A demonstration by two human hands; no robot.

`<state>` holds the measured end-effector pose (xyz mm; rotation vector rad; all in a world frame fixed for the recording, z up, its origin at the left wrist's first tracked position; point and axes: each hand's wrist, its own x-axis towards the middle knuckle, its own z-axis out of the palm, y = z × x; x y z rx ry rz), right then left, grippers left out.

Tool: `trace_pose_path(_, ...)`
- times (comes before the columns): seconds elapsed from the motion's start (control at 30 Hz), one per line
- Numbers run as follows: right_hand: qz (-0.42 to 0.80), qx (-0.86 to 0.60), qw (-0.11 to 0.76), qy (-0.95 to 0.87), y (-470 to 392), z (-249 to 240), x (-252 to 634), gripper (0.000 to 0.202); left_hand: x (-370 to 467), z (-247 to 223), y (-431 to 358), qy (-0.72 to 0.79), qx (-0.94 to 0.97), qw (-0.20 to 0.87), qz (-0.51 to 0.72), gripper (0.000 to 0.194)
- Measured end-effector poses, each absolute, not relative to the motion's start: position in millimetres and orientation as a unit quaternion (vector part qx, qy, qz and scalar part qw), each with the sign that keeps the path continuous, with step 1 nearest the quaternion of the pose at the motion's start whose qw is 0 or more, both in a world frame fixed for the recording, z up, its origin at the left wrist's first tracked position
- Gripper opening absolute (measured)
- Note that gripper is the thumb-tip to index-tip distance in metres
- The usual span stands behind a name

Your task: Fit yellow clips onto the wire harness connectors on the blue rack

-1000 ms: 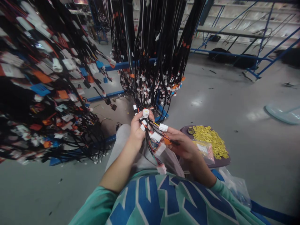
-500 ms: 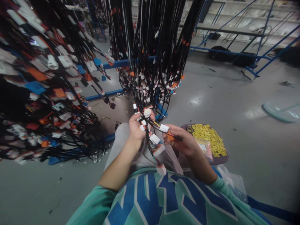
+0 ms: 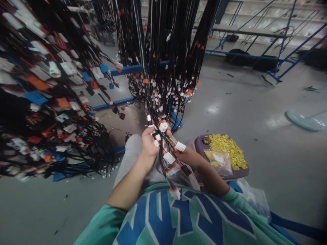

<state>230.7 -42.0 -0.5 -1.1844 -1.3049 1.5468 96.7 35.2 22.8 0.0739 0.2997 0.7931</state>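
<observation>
Gripping the wiring harness (image 3: 160,154) where its branches gather, the left hand (image 3: 150,144) has its fingers curled around the black-sheathed wires, above the person's lap and in front of the teal shirt (image 3: 107,223). A white square connector (image 3: 163,127) with its open face showing stands at the top of that grasp. The right hand (image 3: 189,156) reaches in from the other side, just behind a white ribbed connector (image 3: 180,146); its fingertips are hidden by the wires, so I cannot tell whether it is pinching anything. Below the hands hang a white flat connector (image 3: 169,158), a black connector (image 3: 186,170) and, lowest, a pale multi-wire connector (image 3: 175,194) against the shirt. Beside the right forearm, a dark purple platform (image 3: 200,146) bears a pile of yellow plastic pieces (image 3: 231,149), a black ring (image 3: 206,140) and a clear labelled bag (image 3: 219,163). Ahead, more harnesses (image 3: 173,51) hang in dense bunches by a blue metal frame (image 3: 130,69).
</observation>
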Motion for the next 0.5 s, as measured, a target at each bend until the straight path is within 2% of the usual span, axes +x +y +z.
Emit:
trace_pose_path(0.17, 0.649, -0.5, 0.392, -0.418, -48.3, 10.8, 245.6, 0.025, 95.6, 14.4, 37.4, 0.162, 0.082, 0.896, 0.406, 0.051)
trace_pose_path(0.27, 0.619, -0.533, 0.386, -0.428, -52.8, 18.0, 254.6, 0.025, 94.9, 9.5, 36.9, 0.165, 0.096, 0.901, 0.391, 0.056)
trace_pose_path(0.4, 0.457, -0.627, 0.334, -0.534, -61.0, 27.8, 260.5, 0.015, 91.3, -1.5, 37.6, 0.179, 0.131, 0.907, 0.357, 0.058)
trace_pose_path(0.5, 0.276, -0.701, 0.3, -0.585, -68.2, 33.2, 260.4, 0.023, 87.8, -9.8, 40.5, 0.198, 0.176, 0.903, 0.339, 0.051)
